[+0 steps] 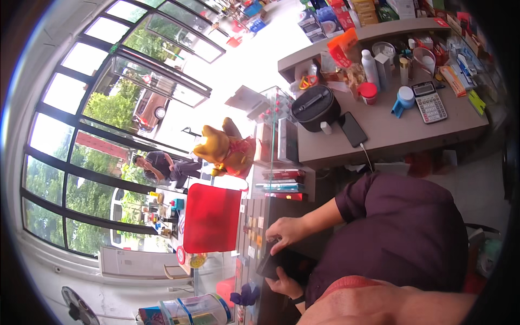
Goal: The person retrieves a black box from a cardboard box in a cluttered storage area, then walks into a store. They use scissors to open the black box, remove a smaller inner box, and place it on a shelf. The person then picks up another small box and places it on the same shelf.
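The room appears sideways in the head view. My left hand [285,284], the lower one with a dark band at its wrist, grips the edge of a dark, flat rectangular object [295,264]; its kind is unclear. My right hand [288,232] is just above it in the picture. Its fingers are curled together around a small greyish item too small to name. Both hands are close to the glass counter [253,222], where several small packets [251,251] lie in rows.
A desk [346,149] at the upper right bears a black round case [315,107], a phone [353,129] with a cable, a calculator [430,103] and a red-lidded jar [368,92]. A golden cat figure [219,145] and red panel [212,218] stand beyond the counter. Another person [168,167] sits near the windows.
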Action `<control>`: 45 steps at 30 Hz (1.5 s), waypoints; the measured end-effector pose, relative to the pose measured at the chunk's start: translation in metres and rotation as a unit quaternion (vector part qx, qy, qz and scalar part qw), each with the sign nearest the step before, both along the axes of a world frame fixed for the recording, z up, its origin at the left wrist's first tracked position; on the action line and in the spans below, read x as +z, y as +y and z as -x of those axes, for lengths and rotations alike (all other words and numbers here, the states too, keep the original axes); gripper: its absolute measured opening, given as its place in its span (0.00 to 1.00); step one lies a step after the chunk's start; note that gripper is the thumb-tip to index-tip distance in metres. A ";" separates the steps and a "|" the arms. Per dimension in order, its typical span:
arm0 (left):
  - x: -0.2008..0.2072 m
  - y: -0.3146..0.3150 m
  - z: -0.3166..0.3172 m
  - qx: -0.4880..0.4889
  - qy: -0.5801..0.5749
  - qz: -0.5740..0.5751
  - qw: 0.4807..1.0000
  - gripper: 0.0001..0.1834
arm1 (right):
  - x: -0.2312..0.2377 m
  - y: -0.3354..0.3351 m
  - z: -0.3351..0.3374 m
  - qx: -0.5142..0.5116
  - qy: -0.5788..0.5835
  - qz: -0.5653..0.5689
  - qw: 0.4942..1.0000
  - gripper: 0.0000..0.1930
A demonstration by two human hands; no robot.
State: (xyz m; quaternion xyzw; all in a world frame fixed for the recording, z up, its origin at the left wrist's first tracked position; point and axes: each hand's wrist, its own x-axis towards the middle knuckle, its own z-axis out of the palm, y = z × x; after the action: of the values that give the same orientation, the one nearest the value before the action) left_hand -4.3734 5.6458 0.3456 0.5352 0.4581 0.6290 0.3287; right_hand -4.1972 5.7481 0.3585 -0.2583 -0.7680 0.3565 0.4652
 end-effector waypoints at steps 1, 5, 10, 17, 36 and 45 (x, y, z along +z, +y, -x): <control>0.003 0.004 0.002 0.021 0.044 -0.014 0.999 0.26 | 0.001 0.000 0.000 0.016 -0.030 0.019 0.999 0.24; 0.013 0.029 0.011 0.020 0.059 0.009 0.998 0.26 | 0.003 0.005 -0.007 -0.022 0.060 0.006 0.998 0.22; 0.006 0.054 -0.008 -0.070 -0.051 0.045 0.995 0.20 | 0.015 0.011 -0.018 -0.050 0.094 0.051 0.993 0.19; -0.008 0.052 -0.020 -0.116 -0.153 0.064 0.979 0.25 | 0.006 0.004 0.000 -0.026 0.235 0.125 0.963 0.19; 0.028 0.086 -0.015 -0.130 -0.278 0.145 0.941 0.31 | 0.015 0.025 0.028 0.195 0.329 0.252 0.889 0.24; -0.020 0.095 -0.015 -0.152 -0.319 0.226 0.908 0.33 | -0.024 0.029 0.034 0.141 0.336 0.387 0.847 0.24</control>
State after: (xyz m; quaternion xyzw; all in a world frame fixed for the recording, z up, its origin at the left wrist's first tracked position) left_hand -4.3586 5.7406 0.3259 0.2803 0.3718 0.5881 0.6613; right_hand -4.2308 5.7771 0.3341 -0.1706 -0.3925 0.7520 0.5013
